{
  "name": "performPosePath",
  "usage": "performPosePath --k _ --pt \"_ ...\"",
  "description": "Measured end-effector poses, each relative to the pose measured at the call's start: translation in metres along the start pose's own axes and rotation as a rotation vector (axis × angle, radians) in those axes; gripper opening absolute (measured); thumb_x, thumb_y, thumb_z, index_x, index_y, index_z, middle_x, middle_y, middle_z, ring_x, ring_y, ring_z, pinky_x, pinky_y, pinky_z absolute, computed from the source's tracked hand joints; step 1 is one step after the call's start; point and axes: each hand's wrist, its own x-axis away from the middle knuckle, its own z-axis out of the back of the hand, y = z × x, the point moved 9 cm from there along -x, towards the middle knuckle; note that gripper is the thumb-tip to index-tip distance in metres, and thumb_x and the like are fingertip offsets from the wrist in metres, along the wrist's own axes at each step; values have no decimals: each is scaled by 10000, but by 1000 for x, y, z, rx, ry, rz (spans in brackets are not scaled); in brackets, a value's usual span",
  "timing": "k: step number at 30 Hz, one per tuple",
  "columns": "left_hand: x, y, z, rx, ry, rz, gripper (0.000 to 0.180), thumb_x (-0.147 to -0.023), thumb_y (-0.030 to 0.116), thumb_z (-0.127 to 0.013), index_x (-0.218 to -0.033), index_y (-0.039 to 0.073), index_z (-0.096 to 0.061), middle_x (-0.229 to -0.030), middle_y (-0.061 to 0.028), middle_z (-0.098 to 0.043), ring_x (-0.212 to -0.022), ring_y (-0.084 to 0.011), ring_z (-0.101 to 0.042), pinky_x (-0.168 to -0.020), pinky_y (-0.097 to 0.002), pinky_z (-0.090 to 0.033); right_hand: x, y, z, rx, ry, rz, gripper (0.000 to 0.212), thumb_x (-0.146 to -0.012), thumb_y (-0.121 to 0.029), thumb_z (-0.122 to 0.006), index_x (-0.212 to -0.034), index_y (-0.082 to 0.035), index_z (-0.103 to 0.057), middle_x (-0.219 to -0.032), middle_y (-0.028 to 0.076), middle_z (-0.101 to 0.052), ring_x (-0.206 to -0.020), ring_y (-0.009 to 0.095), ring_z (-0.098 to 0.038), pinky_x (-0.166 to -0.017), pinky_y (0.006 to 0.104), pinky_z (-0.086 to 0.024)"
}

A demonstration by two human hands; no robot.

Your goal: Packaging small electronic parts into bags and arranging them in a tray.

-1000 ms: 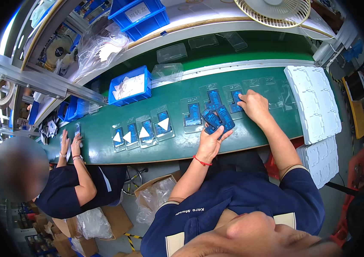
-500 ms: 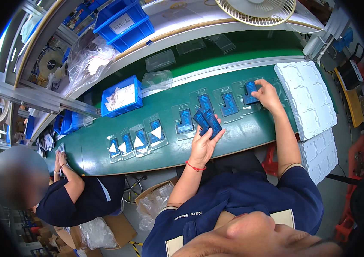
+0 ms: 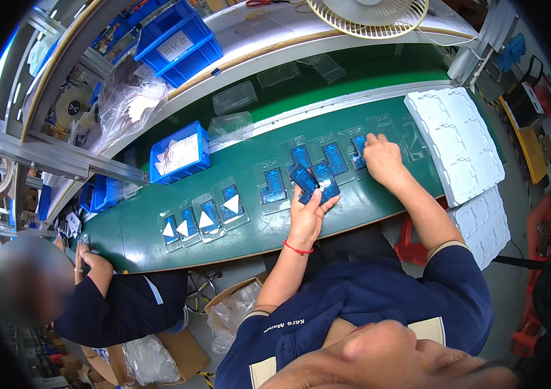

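My left hand (image 3: 306,220) holds at least two flat dark-blue batteries (image 3: 326,181), fanned out between thumb and fingers above the table. My right hand (image 3: 382,161) reaches farther right, fingers curled together at the right edge of a battery (image 3: 358,150) lying in a clear plastic tray. Its fingertips are partly hidden. Three more batteries in clear trays lie left of it: one (image 3: 334,157), another (image 3: 300,155) partly behind the held ones, and a third (image 3: 274,183). Farther left, several trayed batteries (image 3: 231,192) carry white triangular pieces (image 3: 231,204).
Clear trays (image 3: 411,137) lie right of my right hand, beside stacked white molded trays (image 3: 454,146). A blue bin (image 3: 207,159) of white pieces stands at the back left. Above are a shelf with blue crates (image 3: 178,48) and a fan (image 3: 369,16). A co-worker (image 3: 120,301) sits left.
My right hand has eased down and right across the battery in its tray, and its thumb no longer shows over the battery's face. The batteries in my left hand are spread wider. The view has shifted slightly.
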Motion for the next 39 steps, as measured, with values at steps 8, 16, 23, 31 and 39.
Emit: performPosePath --k 8,16,23,31,39 --pt "4 0 6 -6 21 -24 444 -942 25 -454 -1358 84 -309 -1217 -85 -494 -1040 -208 -566 -848 -417 -541 -2 -29 0 110 -146 155 116 -706 -105 -598 -726 -55 -700 -936 106 -602 -901 263 -573 -737 373 -466" --pt "6 3 14 -16 41 -19 423 -939 28 -463 -1338 69 -331 -1217 -83 -499 -1027 -200 -576 -826 -397 -556 24 -8 12 -22 388 -75 326 -755 -127 -563 -1060 -28 -623 -1063 119 -599 -1026 283 -528 -891 389 -385" --pt "0 -4 7 -13 33 -13 434 -933 34 -482 -1337 57 -326 -1209 -82 -498 -1004 -197 -584 -816 -404 -562 23 -5 -9 -99 319 37 367 -780 -91 -531 -1131 -11 -602 -1187 113 -594 -1165 288 -489 -980 497 -306" --pt "-5 -12 9 -64 92 7 493 -908 -7 -510 -1348 75 -303 -1185 -109 -492 -966 -202 -597 -719 -362 -590 43 -9 56 -248 627 -101 258 -787 -114 -593 -1028 -38 -648 -1004 94 -646 -1061 275 -523 -930 457 -332" --pt "-20 -35 -31 -147 -68 67 376 -909 26 -528 -1238 69 -351 -1067 -121 -550 -962 -226 -601 -741 -357 -573 35 29 -14 -1532 164 -319 146 -825 -72 -662 -932 -7 -587 -774 6 -604 -670 55 -516 -593 224 -428"
